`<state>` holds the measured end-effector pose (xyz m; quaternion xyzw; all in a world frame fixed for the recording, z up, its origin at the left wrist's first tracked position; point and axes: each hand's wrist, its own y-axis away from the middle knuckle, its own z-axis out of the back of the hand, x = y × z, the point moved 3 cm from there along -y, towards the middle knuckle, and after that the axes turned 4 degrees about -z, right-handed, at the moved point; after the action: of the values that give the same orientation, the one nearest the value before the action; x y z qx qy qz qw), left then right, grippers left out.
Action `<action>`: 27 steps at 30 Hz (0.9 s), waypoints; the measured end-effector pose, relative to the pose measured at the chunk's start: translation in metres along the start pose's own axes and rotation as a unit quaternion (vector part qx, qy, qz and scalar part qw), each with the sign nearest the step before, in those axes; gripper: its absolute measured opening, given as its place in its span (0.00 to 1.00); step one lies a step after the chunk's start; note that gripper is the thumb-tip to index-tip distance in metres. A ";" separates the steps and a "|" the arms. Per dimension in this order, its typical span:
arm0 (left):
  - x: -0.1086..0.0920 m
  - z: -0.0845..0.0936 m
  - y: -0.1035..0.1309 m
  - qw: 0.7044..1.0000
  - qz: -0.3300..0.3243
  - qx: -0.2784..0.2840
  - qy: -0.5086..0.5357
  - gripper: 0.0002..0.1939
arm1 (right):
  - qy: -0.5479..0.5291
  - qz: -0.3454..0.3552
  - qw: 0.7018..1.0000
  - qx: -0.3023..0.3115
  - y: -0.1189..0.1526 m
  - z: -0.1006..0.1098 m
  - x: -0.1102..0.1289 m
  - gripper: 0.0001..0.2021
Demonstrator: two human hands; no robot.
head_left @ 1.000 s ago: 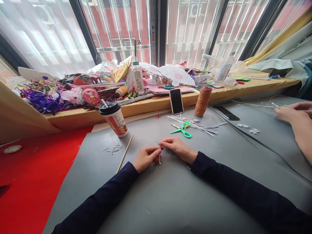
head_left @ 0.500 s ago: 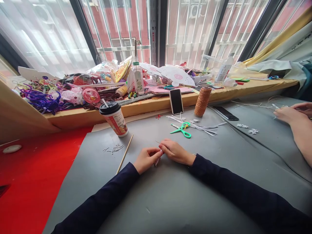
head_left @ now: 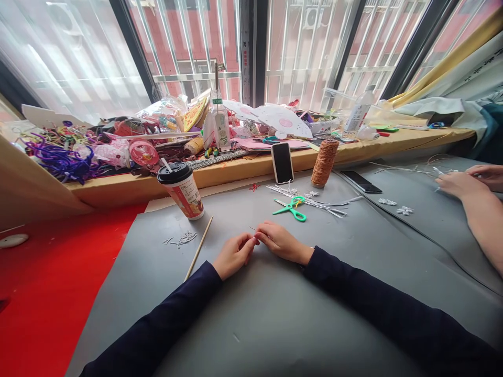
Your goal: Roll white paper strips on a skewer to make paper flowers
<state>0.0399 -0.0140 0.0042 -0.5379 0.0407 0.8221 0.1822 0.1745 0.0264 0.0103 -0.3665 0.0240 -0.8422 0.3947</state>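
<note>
My left hand (head_left: pixel 234 255) and my right hand (head_left: pixel 282 242) meet over the grey table cover, fingertips pinched together. From the right fingertips a thin wire-like strand (head_left: pixel 252 228) points up and left. Whatever sits between the left fingers is hidden by them. Beyond my right hand lie green-handled scissors (head_left: pixel 291 208), blades pointing left, beside a bundle of thin white cords (head_left: pixel 328 206). To the left of my hands are a wooden stick (head_left: pixel 199 246) and a small heap of short white cord pieces (head_left: pixel 184 239).
A lidded paper cup (head_left: pixel 183 192), a propped phone (head_left: pixel 282 163) and a brown twine spool (head_left: pixel 325 163) stand along the ledge. Another phone (head_left: pixel 361 181), small white knotted pieces (head_left: pixel 404 210) and a black cable (head_left: pixel 428 238) lie rightward, near another person's hands (head_left: pixel 458 183).
The small pale piece that showed below my left fingers is now out of sight, and the left fingers have curled in more. The view has shifted slightly.
</note>
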 end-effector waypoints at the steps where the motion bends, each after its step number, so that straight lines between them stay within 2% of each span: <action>1: -0.001 0.000 0.001 0.999 -0.019 -0.008 -0.036 0.15 | 0.006 0.005 1.000 0.005 0.000 0.000 0.000 0.17; 4: -0.005 0.002 0.003 0.988 -0.064 -0.037 -0.132 0.13 | 0.003 0.010 0.999 0.034 0.002 -0.001 0.001 0.18; 6: -0.007 0.003 0.004 0.983 -0.081 -0.039 -0.161 0.13 | -0.033 0.001 0.997 0.066 0.004 -0.001 0.002 0.18; 12: -0.015 0.007 0.006 0.985 -0.114 0.023 -0.124 0.14 | -0.203 -0.028 0.967 0.153 0.005 0.003 0.009 0.20; 15: -0.014 0.006 0.006 0.983 -0.107 0.011 -0.146 0.14 | -0.226 -0.050 0.961 0.151 0.004 0.003 0.010 0.21; 18: -0.009 0.006 0.007 0.965 -0.103 -0.025 -0.241 0.14 | -0.177 -0.049 0.978 0.101 0.004 0.004 0.009 0.21; 22: -0.005 0.006 0.008 0.923 -0.117 -0.067 -0.360 0.14 | -0.030 0.017 0.998 0.049 0.006 0.003 0.009 0.16; 25: -0.004 0.007 0.009 0.904 -0.118 -0.085 -0.401 0.15 | 0.099 0.059 0.993 0.006 0.006 0.002 0.007 0.15; 27: -0.004 0.007 0.009 0.903 -0.113 -0.091 -0.404 0.15 | 0.122 0.066 0.990 -0.005 0.006 0.002 0.007 0.15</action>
<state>0.0319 -0.0214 0.0093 -0.1750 -0.1728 0.9429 0.2247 0.1769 0.0180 0.0135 -0.2606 0.1005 -0.8528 0.4412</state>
